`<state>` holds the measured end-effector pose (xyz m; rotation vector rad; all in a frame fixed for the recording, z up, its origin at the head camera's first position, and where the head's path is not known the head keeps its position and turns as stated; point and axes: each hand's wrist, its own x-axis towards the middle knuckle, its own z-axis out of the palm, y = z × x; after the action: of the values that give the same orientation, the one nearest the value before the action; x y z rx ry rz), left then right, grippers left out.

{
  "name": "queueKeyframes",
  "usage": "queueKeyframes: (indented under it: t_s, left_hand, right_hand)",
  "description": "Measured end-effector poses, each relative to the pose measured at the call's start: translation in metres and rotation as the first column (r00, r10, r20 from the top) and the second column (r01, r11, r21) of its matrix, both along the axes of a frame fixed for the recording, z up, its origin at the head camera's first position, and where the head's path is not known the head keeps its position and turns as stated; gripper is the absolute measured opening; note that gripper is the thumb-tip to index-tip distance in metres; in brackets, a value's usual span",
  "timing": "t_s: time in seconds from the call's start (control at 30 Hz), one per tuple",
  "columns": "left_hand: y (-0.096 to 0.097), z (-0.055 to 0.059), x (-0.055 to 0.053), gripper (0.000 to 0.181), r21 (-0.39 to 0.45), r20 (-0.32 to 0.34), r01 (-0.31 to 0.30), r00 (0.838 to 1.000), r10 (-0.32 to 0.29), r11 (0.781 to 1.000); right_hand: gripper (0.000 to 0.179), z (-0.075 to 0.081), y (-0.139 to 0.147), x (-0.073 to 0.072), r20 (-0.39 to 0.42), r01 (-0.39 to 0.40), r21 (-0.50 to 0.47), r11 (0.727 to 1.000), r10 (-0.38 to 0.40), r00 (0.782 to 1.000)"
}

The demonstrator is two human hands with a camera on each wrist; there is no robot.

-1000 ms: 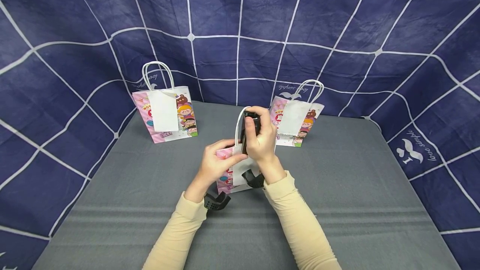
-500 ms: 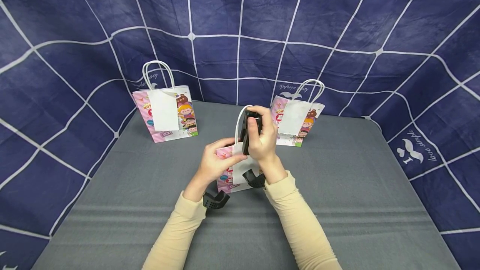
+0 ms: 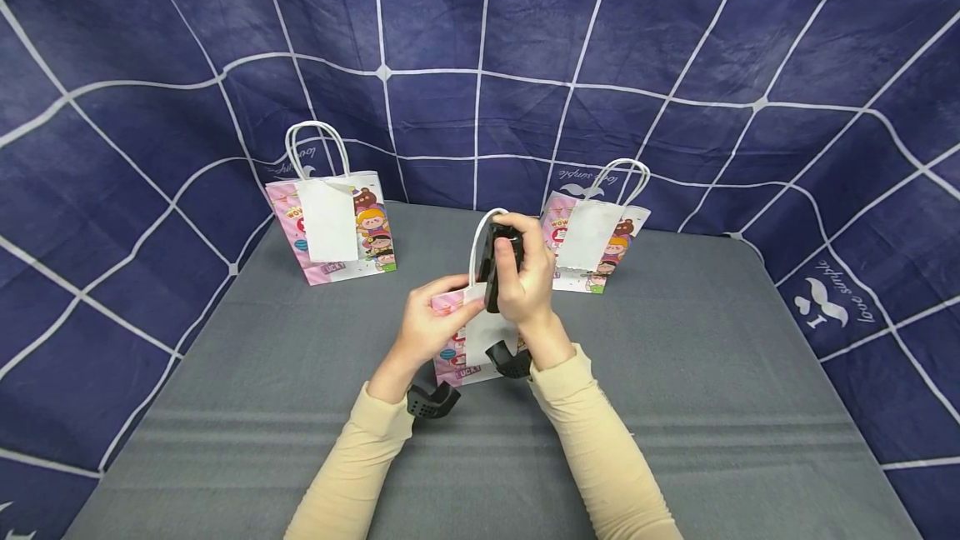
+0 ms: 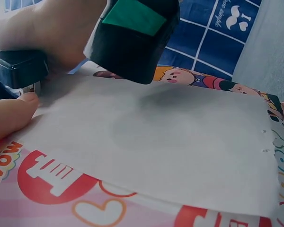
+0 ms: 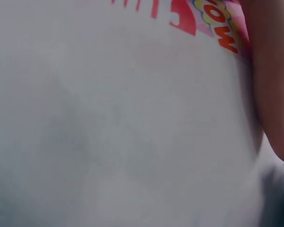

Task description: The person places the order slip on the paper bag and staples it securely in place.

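Note:
A pink and white paper gift bag (image 3: 447, 362) with cartoon prints stands in the middle of the table, a white paper sheet (image 3: 483, 347) over its front. My left hand (image 3: 427, 322) pinches the bag's top edge, its thumb on the sheet and its fingers behind. In my right hand (image 3: 527, 282) is a black stapler (image 3: 491, 273), gripped upright with its lower end at the bag's top edge beside the white handle (image 3: 474, 252). In the left wrist view the stapler (image 4: 19, 66) has its metal end right by the left thumb (image 4: 12, 113). The right wrist view shows mostly the sheet (image 5: 123, 118).
Two similar bags with white sheets stand at the back, one on the left (image 3: 328, 223) and one on the right (image 3: 588, 236), partly behind the right hand. Blue gridded cloth (image 3: 427, 15) hangs around the grey table (image 3: 712, 373). Black cameras (image 3: 432, 401) sit on both wrists.
The left thumb has drawn back slightly to the left and up along the bag's top edge. The stapler has shifted a little in the right hand; the bags stay in place.

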<state>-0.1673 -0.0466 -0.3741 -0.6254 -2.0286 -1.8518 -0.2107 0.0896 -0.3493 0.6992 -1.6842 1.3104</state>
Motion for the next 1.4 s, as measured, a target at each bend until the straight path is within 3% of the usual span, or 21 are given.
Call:
queueKeyframes:
  t_s: [0.13, 0.37, 0.53, 0.8, 1.03, 1.27, 1.4]
  left_hand:
    - [0.001, -0.002, -0.001, 0.028, 0.000, 0.001, -0.025, 1.000, 0.025, 1.000]
    - [0.000, -0.029, -0.017, 0.030, 0.018, 0.008, -0.052, 0.999, 0.052, 0.998]
    - [0.000, -0.032, -0.018, 0.029, 0.024, -0.020, -0.047, 0.999, 0.047, 0.999]
    - [0.001, -0.029, -0.017, 0.028, 0.036, 0.016, -0.043, 0.999, 0.043, 0.998]
    - [0.002, -0.003, -0.002, 0.027, 0.013, 0.013, -0.040, 0.999, 0.040, 0.999]
    - [0.003, -0.008, -0.005, 0.026, 0.039, -0.002, -0.036, 0.999, 0.036, 0.999]
    - [0.003, -0.002, -0.002, 0.027, 0.022, -0.001, -0.040, 0.999, 0.040, 0.999]
  right_hand:
    - [0.047, 0.000, 0.001, 0.001, -0.004, -0.017, 0.007, 1.000, 0.017, 1.000]
    - [0.047, -0.001, 0.002, 0.002, -0.011, -0.020, 0.008, 1.000, 0.021, 1.000]
    - [0.047, -0.002, 0.002, 0.002, -0.007, -0.003, 0.012, 1.000, 0.003, 1.000]
    - [0.047, -0.004, 0.003, 0.002, -0.004, -0.004, 0.015, 1.000, 0.004, 1.000]
    - [0.047, -0.004, 0.003, 0.003, -0.002, 0.017, 0.025, 1.000, -0.017, 1.000]
    - [0.048, -0.005, 0.004, 0.004, -0.008, 0.025, 0.009, 1.000, -0.025, 1.000]
    - [0.049, -0.004, 0.004, 0.005, -0.024, 0.027, -0.017, 0.999, -0.027, 0.999]
